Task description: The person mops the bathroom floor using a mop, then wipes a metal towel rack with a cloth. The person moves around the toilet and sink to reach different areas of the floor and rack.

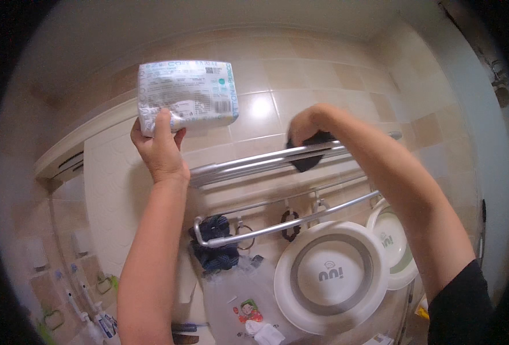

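Observation:
My left hand (161, 146) holds a white plastic-wrapped soft pack (185, 92) by its lower left corner, raised in front of the tiled wall. The pack bears printed writing and a barcode. At the upper metal towel rack (245, 161), my right hand (308, 123) is bent down over the bars, on a black cloth (308, 159) that shows behind and between them. The fingers of the right hand are mostly hidden.
A lower metal rail (293, 223) has hooks with hair ties (290, 225) and a dark fabric bunch (215, 243). Below hang a round white-and-grey collapsible basin (332, 276), a second basin (392, 241) and a translucent plastic bag (228, 297). Toothbrushes and a tube (105, 323) stand lower left.

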Demonstrator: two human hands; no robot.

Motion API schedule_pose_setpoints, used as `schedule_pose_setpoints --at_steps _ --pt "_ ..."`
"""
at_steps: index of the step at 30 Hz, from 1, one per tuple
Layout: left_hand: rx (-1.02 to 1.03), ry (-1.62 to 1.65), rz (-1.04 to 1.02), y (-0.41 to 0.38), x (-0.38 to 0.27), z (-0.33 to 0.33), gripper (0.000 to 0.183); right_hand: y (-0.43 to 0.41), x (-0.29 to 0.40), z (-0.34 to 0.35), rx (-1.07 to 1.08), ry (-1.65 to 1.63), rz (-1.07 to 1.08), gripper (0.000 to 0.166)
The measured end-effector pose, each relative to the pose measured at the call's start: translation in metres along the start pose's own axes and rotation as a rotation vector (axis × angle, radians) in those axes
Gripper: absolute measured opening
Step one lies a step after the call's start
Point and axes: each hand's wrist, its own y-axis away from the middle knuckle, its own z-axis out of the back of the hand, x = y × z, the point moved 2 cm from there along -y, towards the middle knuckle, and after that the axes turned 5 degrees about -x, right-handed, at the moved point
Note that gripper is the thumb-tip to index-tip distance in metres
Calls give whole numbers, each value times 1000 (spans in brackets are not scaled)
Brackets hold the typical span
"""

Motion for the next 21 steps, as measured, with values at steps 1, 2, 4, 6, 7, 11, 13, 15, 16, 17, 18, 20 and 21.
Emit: schedule_pose_setpoints --at_steps 1,2,4,6,7,11,13,15,16,17,18,20,21 --pt "14 -7 -28 -2 -11 6 54 1 26 2 -23 33 130 38" --pt "-8 -4 -51 -6 -23 13 52 5 51 4 -39 17 190 38" --pt "14 7 -51 -11 -39 21 51 3 87 2 -69 50 298 38" --pt "44 -4 -58 -24 -55 35 50 6 119 2 -69 -16 356 36" --pt "52 -19 -71 -29 -66 44 50 6 134 3 -63 -32 369 36" --pt "32 -49 -57 -47 -84 91 50 -7 184 -4 -55 -226 386 36" --pt "119 -97 -46 -74 -76 86 50 -38 184 -2 -134 -173 329 36" --pt "133 -93 -19 -84 -70 104 49 -60 185 -12 -303 -227 387 36" --pt "175 -75 -10 -83 -70 111 45 -69 181 -20 -444 -239 451 36" --pt "169 -52 -23 -83 -66 119 43 -76 175 -26 -585 -247 517 37" --pt "163 -54 -34 -89 -66 118 42 -77 172 -20 -527 -255 625 37" --pt "47 -3 -29 -102 -65 112 36 -82 159 -7 -191 -251 523 36" --pt "53 -15 -25 -105 -65 113 36 -80 157 -6 -24 -252 470 36"
